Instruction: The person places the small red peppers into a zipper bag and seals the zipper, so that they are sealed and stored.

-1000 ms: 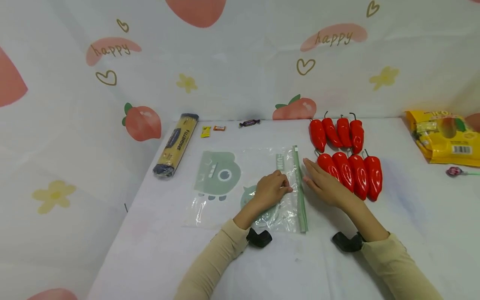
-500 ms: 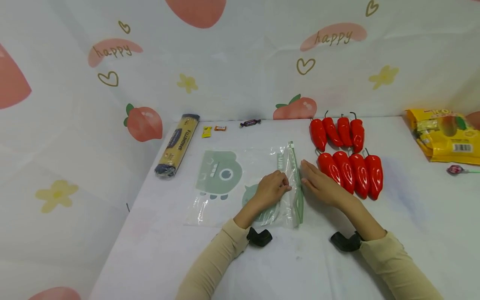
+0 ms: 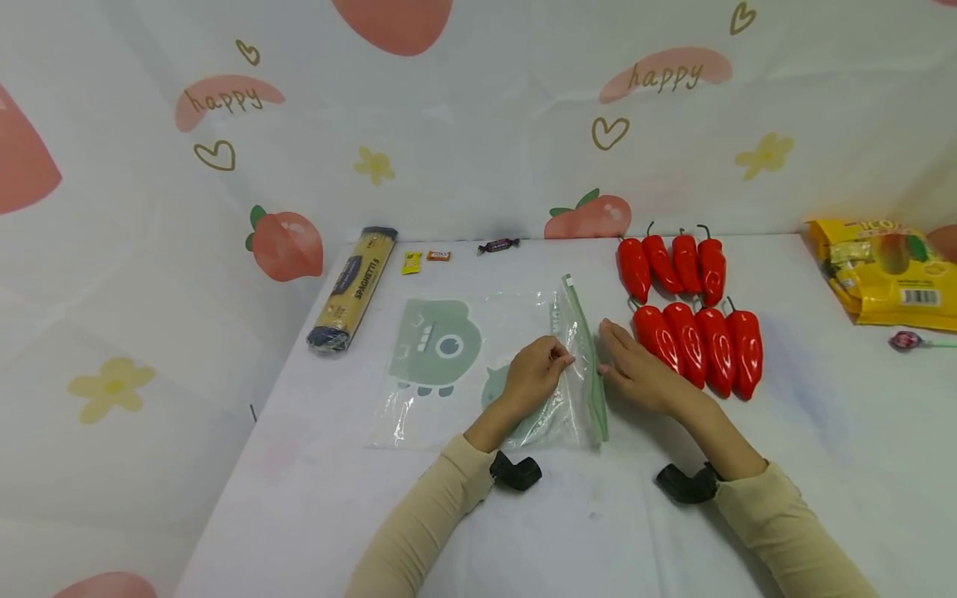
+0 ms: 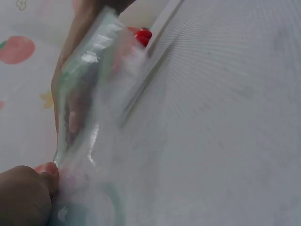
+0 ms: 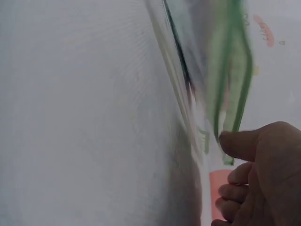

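A clear zip bag [image 3: 467,411] with green monster prints lies flat on the white table, its green zip edge [image 3: 586,365] facing right and raised off the cloth. Near that edge my left hand [image 3: 532,374] pinches the top layer of film between thumb and fingers. My right hand [image 3: 639,370] is just right of the zip edge, fingers extended. In the right wrist view, the right thumb [image 5: 239,143] is up against the green strip, and the two sides of the mouth stand apart. Blurred film covers part of the left wrist view.
Several red peppers [image 3: 718,353] lie in two rows behind my right hand. A spaghetti pack [image 3: 353,291] is at far left, with small wrapped candies [image 3: 411,262] along the back. At right are a yellow bag [image 3: 890,274] and a lollipop [image 3: 906,340].
The bag's zip edge has lifted off the table and its far end has swung left. My left hand has risen slightly with the film; my right hand has moved a little left.
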A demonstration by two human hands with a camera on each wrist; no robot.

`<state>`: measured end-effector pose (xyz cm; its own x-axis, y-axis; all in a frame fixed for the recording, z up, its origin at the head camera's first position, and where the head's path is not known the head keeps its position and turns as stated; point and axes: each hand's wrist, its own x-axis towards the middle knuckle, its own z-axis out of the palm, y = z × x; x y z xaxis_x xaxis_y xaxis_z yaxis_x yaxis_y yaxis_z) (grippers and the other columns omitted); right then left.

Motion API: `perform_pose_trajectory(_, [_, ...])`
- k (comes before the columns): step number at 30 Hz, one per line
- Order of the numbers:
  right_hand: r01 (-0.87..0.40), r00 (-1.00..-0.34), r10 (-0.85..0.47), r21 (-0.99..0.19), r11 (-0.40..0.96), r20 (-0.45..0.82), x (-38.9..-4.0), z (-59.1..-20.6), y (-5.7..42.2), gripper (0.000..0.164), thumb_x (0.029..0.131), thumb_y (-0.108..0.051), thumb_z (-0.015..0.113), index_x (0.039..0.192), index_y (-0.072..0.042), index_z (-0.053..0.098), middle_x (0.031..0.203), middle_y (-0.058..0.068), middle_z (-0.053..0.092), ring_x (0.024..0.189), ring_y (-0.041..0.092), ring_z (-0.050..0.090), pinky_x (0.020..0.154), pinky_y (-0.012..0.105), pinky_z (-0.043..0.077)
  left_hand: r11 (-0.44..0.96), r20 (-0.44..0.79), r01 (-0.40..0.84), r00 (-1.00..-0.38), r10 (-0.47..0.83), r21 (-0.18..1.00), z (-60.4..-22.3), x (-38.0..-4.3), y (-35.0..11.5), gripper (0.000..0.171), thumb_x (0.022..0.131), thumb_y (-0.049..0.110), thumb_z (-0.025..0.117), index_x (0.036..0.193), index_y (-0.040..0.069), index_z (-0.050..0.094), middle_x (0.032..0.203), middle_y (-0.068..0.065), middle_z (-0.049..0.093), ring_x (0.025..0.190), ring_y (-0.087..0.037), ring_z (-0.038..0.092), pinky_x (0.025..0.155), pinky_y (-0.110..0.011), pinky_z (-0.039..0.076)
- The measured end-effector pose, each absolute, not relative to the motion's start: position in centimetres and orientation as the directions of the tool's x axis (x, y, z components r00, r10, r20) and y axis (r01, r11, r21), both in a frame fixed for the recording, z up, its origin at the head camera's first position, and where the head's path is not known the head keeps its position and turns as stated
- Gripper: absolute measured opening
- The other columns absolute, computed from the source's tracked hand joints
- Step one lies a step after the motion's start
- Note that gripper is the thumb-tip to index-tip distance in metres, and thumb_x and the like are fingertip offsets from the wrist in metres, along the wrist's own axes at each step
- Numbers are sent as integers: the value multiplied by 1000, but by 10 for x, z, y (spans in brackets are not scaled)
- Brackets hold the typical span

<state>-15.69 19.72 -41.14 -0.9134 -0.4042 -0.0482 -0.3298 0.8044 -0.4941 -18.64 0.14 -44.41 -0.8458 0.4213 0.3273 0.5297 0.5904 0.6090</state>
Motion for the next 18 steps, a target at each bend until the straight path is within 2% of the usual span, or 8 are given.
perform_pose_trajectory(5, [-348,-912,-410,-474,809,-29,-160,-416,195,72,89,-20,54,143,6,14,150,25,17,137,42,18,108,58,23,542,370,548,-834,409,637,-446,-187,2,13,86,22,62,84,9,61,72,-1,58,59,-4,44,52,-11,35])
perform_pose_trajectory(9, [-343,-916,-400,-456,821,-32,-164,-423,192,71,89,-16,52,143,6,13,150,25,15,137,43,16,108,62,19,500,439,581,-814,381,642,-446,-186,2,14,86,20,62,84,6,61,74,-4,60,60,-7,47,54,-12,38])
perform_pose_trajectory(14, [-348,-908,-417,-464,815,-50,-167,-426,191,70,89,-18,53,146,-1,14,153,19,12,138,44,12,107,66,14,512,527,555,-822,216,656,-446,-186,-4,16,87,21,60,86,5,62,78,-5,62,66,-11,54,59,-16,46])
perform_pose_trajectory(18, [-337,-906,-416,-454,824,-83,-166,-425,192,68,90,-22,53,146,-7,18,153,16,17,139,43,12,108,64,12,504,532,495,-843,81,708,-445,-186,-15,16,88,19,59,87,3,61,82,-7,62,72,-15,58,66,-20,50])
